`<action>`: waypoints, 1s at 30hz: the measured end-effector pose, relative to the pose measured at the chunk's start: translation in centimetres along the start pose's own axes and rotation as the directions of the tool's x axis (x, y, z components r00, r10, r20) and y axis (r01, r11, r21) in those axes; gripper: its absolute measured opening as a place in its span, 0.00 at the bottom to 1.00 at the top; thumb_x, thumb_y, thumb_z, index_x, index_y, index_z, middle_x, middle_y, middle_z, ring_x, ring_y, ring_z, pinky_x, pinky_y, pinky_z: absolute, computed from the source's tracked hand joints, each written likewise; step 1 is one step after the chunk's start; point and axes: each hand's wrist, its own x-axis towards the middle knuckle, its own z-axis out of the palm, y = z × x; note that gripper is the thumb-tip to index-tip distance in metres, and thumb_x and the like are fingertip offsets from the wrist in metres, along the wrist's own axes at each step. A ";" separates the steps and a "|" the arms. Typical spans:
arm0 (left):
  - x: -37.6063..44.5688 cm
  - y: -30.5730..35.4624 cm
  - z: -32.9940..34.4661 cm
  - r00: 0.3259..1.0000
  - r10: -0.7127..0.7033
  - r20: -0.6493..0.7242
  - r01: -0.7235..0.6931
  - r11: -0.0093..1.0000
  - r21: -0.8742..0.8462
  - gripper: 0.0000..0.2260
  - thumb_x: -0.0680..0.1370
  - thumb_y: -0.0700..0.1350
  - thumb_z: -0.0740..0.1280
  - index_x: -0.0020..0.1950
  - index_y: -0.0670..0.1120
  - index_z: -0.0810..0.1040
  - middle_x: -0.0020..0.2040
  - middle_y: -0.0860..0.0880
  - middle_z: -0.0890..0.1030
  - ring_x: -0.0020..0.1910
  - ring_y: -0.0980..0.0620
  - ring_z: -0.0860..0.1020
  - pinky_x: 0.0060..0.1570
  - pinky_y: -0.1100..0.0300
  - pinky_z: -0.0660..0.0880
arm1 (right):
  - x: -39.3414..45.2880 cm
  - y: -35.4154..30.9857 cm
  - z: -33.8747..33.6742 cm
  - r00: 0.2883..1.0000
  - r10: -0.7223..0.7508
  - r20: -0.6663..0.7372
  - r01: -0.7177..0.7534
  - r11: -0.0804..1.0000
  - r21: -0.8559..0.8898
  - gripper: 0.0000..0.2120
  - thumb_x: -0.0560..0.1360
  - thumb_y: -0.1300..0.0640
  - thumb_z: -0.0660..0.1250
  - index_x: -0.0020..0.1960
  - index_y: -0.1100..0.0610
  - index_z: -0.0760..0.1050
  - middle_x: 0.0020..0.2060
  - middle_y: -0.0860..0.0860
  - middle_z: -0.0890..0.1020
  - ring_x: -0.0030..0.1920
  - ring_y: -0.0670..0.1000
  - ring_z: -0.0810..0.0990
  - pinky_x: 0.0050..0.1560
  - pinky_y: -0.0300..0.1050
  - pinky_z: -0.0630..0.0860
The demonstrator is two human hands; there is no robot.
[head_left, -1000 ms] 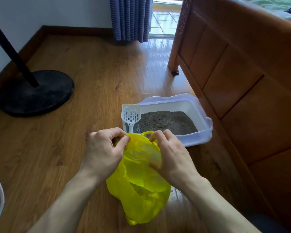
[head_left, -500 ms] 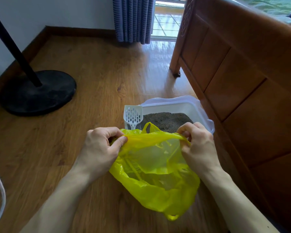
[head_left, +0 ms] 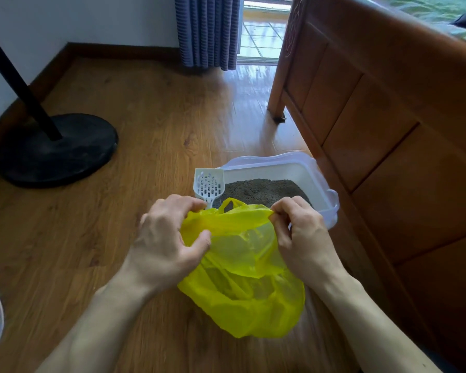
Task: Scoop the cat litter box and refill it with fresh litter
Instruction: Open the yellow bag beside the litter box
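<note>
A thin yellow plastic bag (head_left: 242, 286) hangs over the wooden floor in front of me. My left hand (head_left: 167, 238) pinches the left side of its rim and my right hand (head_left: 301, 235) pinches the right side, holding the mouth spread apart. Just behind the bag stands a white litter box (head_left: 318, 181) with a pale lilac rim, filled with grey-brown litter (head_left: 258, 189). A white slotted scoop (head_left: 209, 184) leans at the box's left end, its handle hidden behind my left hand and the bag.
A wooden bed frame (head_left: 374, 125) runs along the right, close against the litter box. A black round stand base (head_left: 57, 149) with a slanted pole sits on the floor at the left. Blue curtains (head_left: 207, 30) hang at the back by a balcony door.
My hands pulled apart and spread the bag's mouth from a bunched state. The bag now hangs fuller and sits slightly right of where it was.
</note>
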 end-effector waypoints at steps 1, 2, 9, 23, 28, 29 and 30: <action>-0.1 0.3 0.2 0.999 0.038 0.023 -0.039 0.999 0.031 0.22 0.67 0.60 0.67 0.59 0.55 0.78 0.54 0.59 0.79 0.52 0.54 0.76 0.51 0.49 0.75 | 0.0 -0.1 0.1 0.999 -0.023 0.023 0.023 1.000 0.006 0.05 0.77 0.63 0.66 0.44 0.55 0.76 0.39 0.47 0.74 0.37 0.44 0.72 0.39 0.41 0.70; -0.2 0.5 0.5 0.997 0.076 0.033 -0.078 0.995 0.067 0.24 0.67 0.61 0.69 0.60 0.55 0.78 0.54 0.59 0.78 0.52 0.54 0.76 0.51 0.49 0.74 | -0.1 -0.3 0.1 0.998 -0.050 0.048 0.049 0.999 0.020 0.05 0.78 0.63 0.65 0.45 0.54 0.75 0.40 0.47 0.74 0.37 0.44 0.72 0.40 0.40 0.69; -0.3 0.6 1.9 0.984 0.177 -0.029 -0.174 0.981 0.087 0.15 0.69 0.61 0.71 0.48 0.53 0.82 0.39 0.57 0.77 0.37 0.55 0.76 0.39 0.54 0.78 | -0.5 -1.2 0.3 0.987 -0.128 0.092 0.118 0.987 0.108 0.04 0.79 0.60 0.62 0.47 0.54 0.74 0.41 0.47 0.74 0.39 0.45 0.73 0.40 0.39 0.69; -0.2 0.8 2.9 0.992 0.031 -0.126 -0.040 0.997 -0.068 0.08 0.76 0.46 0.69 0.37 0.47 0.76 0.28 0.53 0.72 0.27 0.55 0.68 0.28 0.56 0.68 | -2.8 -4.8 0.7 0.941 -0.310 0.132 0.307 0.951 0.049 0.05 0.75 0.53 0.70 0.47 0.53 0.77 0.43 0.48 0.75 0.42 0.50 0.75 0.43 0.48 0.75; -0.3 0.6 2.7 0.991 -0.005 -0.136 -0.006 0.997 -0.078 0.09 0.76 0.43 0.71 0.37 0.47 0.77 0.26 0.54 0.71 0.26 0.54 0.68 0.27 0.58 0.67 | -4.0 -3.7 1.7 0.745 -0.113 0.657 0.285 0.945 -0.160 0.21 0.77 0.47 0.66 0.68 0.47 0.71 0.62 0.49 0.75 0.62 0.55 0.73 0.61 0.53 0.73; -0.3 0.6 2.6 0.991 -0.013 -0.135 0.002 0.996 -0.087 0.09 0.76 0.43 0.71 0.37 0.47 0.78 0.26 0.54 0.71 0.26 0.54 0.69 0.27 0.58 0.67 | -4.0 -3.7 1.8 0.723 -0.078 0.687 0.275 0.944 -0.182 0.23 0.78 0.47 0.65 0.71 0.48 0.67 0.66 0.49 0.72 0.66 0.55 0.71 0.64 0.53 0.71; -0.3 0.6 2.5 0.991 -0.020 -0.135 0.007 0.995 -0.095 0.09 0.76 0.42 0.72 0.37 0.47 0.78 0.26 0.54 0.72 0.26 0.53 0.69 0.27 0.57 0.67 | -4.1 -3.7 1.8 0.707 -0.056 0.704 0.265 0.945 -0.191 0.25 0.78 0.46 0.64 0.74 0.48 0.64 0.70 0.50 0.70 0.69 0.55 0.68 0.67 0.53 0.69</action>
